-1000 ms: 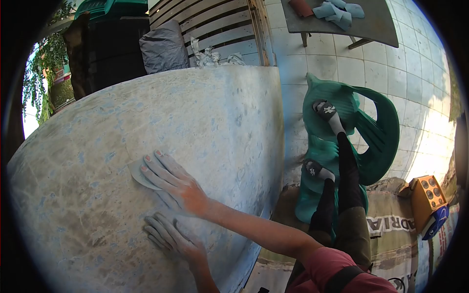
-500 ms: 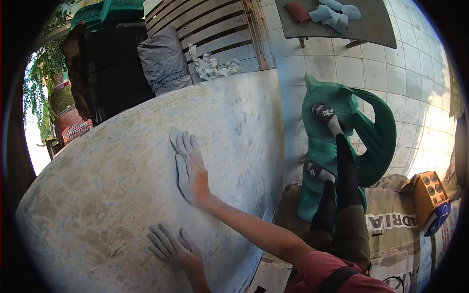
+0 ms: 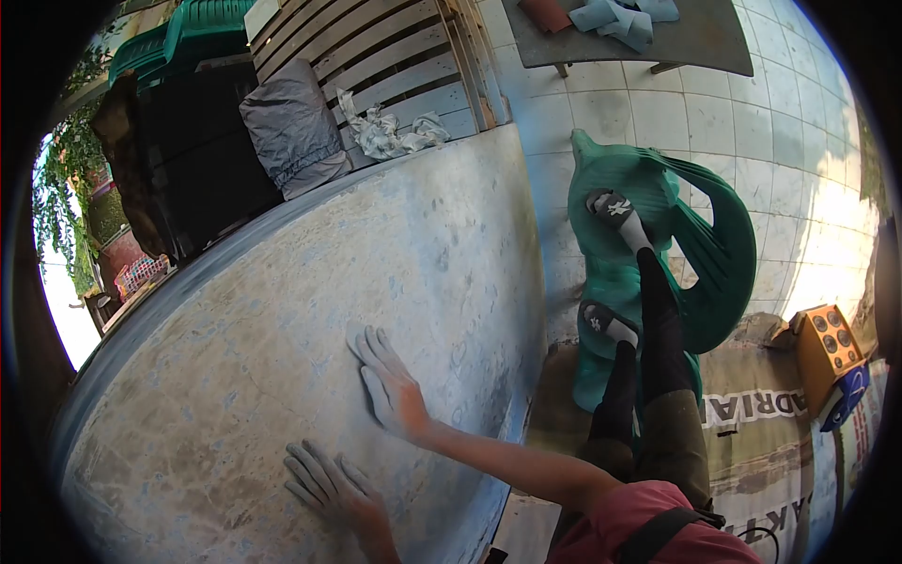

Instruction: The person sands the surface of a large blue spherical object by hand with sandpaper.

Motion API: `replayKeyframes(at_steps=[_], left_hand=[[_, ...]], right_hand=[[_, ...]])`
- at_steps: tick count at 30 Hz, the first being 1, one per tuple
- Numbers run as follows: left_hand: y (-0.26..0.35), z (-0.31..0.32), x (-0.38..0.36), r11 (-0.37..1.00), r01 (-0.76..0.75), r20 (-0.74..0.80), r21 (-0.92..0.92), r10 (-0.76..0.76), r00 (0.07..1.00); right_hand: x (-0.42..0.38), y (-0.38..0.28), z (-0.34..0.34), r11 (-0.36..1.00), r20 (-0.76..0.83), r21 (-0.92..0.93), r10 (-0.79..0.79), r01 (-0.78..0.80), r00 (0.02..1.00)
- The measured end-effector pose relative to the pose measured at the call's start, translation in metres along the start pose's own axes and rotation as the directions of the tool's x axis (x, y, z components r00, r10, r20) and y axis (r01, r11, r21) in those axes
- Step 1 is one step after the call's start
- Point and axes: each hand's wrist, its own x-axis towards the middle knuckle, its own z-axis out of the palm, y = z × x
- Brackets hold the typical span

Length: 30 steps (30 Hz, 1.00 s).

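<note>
My right hand lies flat on a large pale, mottled surface with worn blue-grey patches. Its fingers are stretched out, and a thin pale edge shows beside the fingertips; what lies beneath the palm is hidden. Lower and to the left, my left hand rests palm down on the same surface, fingers spread and thumb apart. Greyish dust coats the fingers of both hands. Nothing shows in the left hand's fingers.
My feet stand on a green plastic chair lying on the tiled floor. A low table holds grey-blue and red pieces. Beyond the surface are a grey covered bundle, crumpled cloth and a slatted wooden bench. An orange box is at right.
My right hand has slid down and to the right over the surface, closer to my body. My left hand has barely moved. The view has shifted slightly.
</note>
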Motion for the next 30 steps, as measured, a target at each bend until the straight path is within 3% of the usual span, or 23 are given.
replayKeyframes(at_steps=[1,3,4,5,6,9,10,11,12,13,15,16,17,18,20,22,23,25,26,27,28,29,30], left_hand=[[0.0,-0.002,0.003,1.0,-0.006,0.021,-0.007,0.006,1.0],[-0.001,-0.008,0.006,1.0,-0.012,0.044,-0.005,0.012,0.999],[-0.002,-0.01,0.009,1.0,-0.024,0.053,-0.02,0.025,0.998],[-0.004,-0.012,0.009,0.999,-0.031,0.067,-0.032,0.033,0.997],[-0.005,-0.014,0.008,0.999,-0.028,0.071,-0.022,0.03,0.997],[-0.005,-0.009,0.007,0.998,-0.061,0.046,-0.017,0.061,0.997],[-0.002,-0.005,0.005,0.998,-0.064,0.035,-0.019,0.065,0.997],[0.001,-0.002,0.003,0.997,-0.069,0.031,-0.021,0.069,0.997],[0.003,0.003,0.003,0.997,-0.069,0.041,-0.021,0.069,0.997],[0.007,0.008,0.002,0.997,-0.071,0.028,-0.026,0.071,0.997],[0.009,0.013,0.0,0.997,-0.078,0.012,-0.025,0.079,0.997],[0.009,0.016,-0.002,0.995,-0.093,0.027,-0.02,0.094,0.995],[0.007,0.017,-0.006,0.994,-0.11,0.047,-0.014,0.11,0.993],[0.005,0.019,-0.012,0.994,-0.11,0.045,-0.012,0.111,0.993],[0.006,0.027,-0.03,0.996,-0.08,0.014,-0.028,0.08,0.997],[0.01,0.037,-0.048,0.998,-0.053,0.037,-0.026,0.054,0.998],[0.012,0.042,-0.055,1.0,-0.028,0.047,0.0,0.028,0.999],[0.019,0.045,-0.057,1.0,-0.014,0.053,0.012,0.014,0.998],[0.018,0.047,-0.057,0.999,-0.011,0.042,0.032,0.01,0.999],[0.016,0.049,-0.057,1.0,-0.005,0.035,0.031,0.004,0.999],[0.015,0.05,-0.06,1.0,0.003,0.033,0.018,-0.004,0.999],[0.015,0.051,-0.065,1.0,0.009,0.03,-0.001,-0.009,1.0],[0.014,0.053,-0.071,1.0,0.011,0.02,-0.015,-0.01,1.0]], right_hand=[[-0.006,0.002,0.0,1.0,0.0,0.002,0.012,-0.012,1.0],[-0.013,0.015,0.0,0.953,0.123,-0.094,-0.276,0.288,0.953],[-0.005,0.037,0.009,0.988,-0.016,-0.113,-0.104,0.101,0.994],[0.013,0.057,0.018,0.967,-0.227,0.013,0.252,-0.256,0.941],[0.032,0.068,0.022,0.811,-0.368,0.198,0.582,-0.551,0.725],[0.057,0.073,0.008,0.777,-0.278,0.166,0.628,-0.607,0.727],[0.054,0.038,-0.001,0.919,-0.243,0.001,0.383,-0.395,0.891],[0.042,0.029,-0.003,0.918,-0.244,-0.006,0.383,-0.397,0.891],[0.025,0.025,0.002,0.988,-0.093,-0.067,0.131,-0.137,0.987],[0.015,0.022,0.002,0.988,0.077,-0.081,-0.129,0.135,0.989],[0.027,0.05,0.001,0.984,0.03,-0.08,-0.16,0.162,0.987],[0.045,0.063,-0.004,0.948,-0.108,0.094,0.312,-0.303,0.944],[0.057,0.071,-0.007,0.677,-0.141,0.303,0.727,-0.67,0.671],[0.064,0.076,-0.01,0.678,-0.141,0.306,0.727,-0.669,0.672],[0.071,0.087,-0.023,0.769,-0.096,0.167,0.635,-0.617,0.766],[0.047,0.049,-0.022,0.979,-0.012,-0.03,0.201,-0.201,0.98],[0.039,0.052,-0.018,0.978,-0.006,-0.043,0.203,-0.203,0.979],[0.018,0.059,-0.01,0.993,0.056,-0.099,-0.062,0.067,0.997],[0.017,0.068,-0.01,0.996,-0.065,-0.014,0.091,-0.092,0.994],[0.024,0.084,-0.009,0.996,-0.064,-0.013,0.082,-0.083,0.995],[0.029,0.104,-0.009,0.912,-0.061,0.004,0.41,-0.411,0.91],[0.028,0.115,-0.01,0.722,-0.059,0.015,0.691,-0.691,0.721],[0.021,0.104,-0.006,0.837,-0.121,0.016,0.545,-0.548,0.83]])
